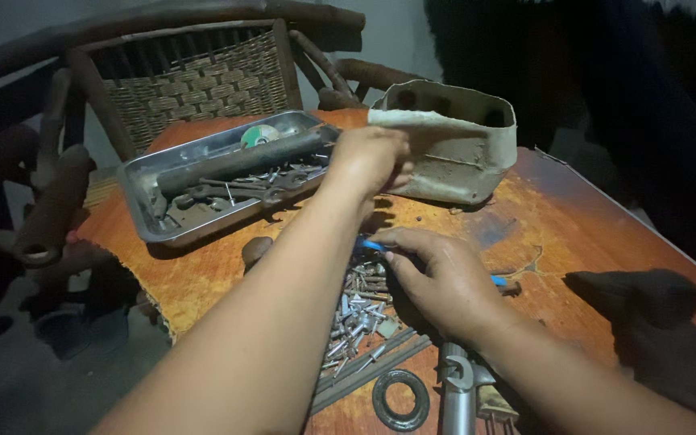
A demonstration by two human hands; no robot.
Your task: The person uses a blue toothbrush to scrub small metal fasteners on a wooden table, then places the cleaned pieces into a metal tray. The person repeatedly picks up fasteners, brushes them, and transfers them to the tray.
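My left hand (368, 157) reaches forward over the right end of a metal tray (142, 209), next to a worn beige container (453, 141); its fingers are curled, and I cannot tell if anything is in them. My right hand (441, 278) rests palm down on the wooden table (573, 234), fingertips on a thin blue tool (374, 246) whose other end (499, 280) shows past the hand. A heap of small screws and rivets (356, 310) lies just left of that hand.
The tray holds a dark bar (235, 161), a green-white disc (259, 135) and small metal parts. A black ring (401, 399), a metal tool (458, 395) and flat rods (364, 370) lie at the near edge. A dark cloth (646, 302) is right; a wicker chair (195, 80) stands behind.
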